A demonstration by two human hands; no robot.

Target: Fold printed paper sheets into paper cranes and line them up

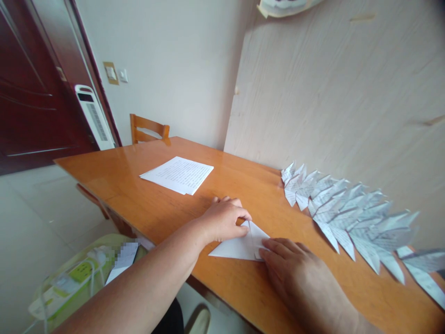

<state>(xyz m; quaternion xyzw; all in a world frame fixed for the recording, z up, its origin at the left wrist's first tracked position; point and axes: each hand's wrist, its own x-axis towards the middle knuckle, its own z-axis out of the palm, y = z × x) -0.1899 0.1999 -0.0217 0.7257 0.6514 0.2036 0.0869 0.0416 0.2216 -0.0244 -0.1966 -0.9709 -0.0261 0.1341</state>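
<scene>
A white sheet of paper (233,247), folded into a triangle with a vertical crease, lies on the wooden table in front of me. My left hand (224,219) is at its upper tip, with thumb and forefinger closed on the paper and the other fingers curled. On the right side of the triangle rests my right hand (295,266), its fingers close together and gripping the edge and flap. Part of the paper's right corner is hidden beneath those fingers.
A stack of printed sheets (177,174) lies farther back on the table (139,206). Several rows of folded paper pieces (347,208) stand along the right by the board wall. A stool (114,239) with a power strip is at lower left; a chair (149,127) stands behind.
</scene>
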